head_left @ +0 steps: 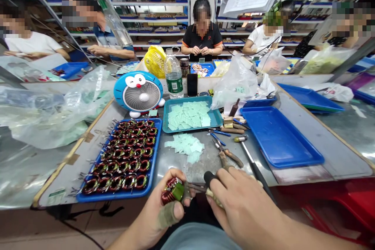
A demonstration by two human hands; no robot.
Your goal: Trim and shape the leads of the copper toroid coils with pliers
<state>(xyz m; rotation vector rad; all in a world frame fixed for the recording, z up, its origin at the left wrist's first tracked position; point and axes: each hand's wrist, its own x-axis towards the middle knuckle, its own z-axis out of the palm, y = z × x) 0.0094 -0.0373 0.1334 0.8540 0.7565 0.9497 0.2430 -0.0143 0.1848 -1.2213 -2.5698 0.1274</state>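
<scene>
Near the front edge of the bench, my left hand point(152, 218) is closed around a toroidal coil point(169, 192) with reddish copper winding and a green piece on its side. Tape covers the left thumb. My right hand point(243, 201) grips a hand tool point(197, 187) with a narrow metal tip and a pale handle; the fingers hide most of it. Its tip points left and reaches the coil and my left fingertips. A black cover sits on one right finger. To the left, a blue tray point(156, 156) carries rows of similar coils point(123, 166).
Green paper sheets point(186, 146) lie in a pile before a teal tray point(218, 119) of more sheets. Pliers point(224, 152), a hammer point(249, 152) and a blue tray point(281, 136) are to the right. A fan point(139, 93) and bottle point(174, 78) stand behind. Several people sit beyond.
</scene>
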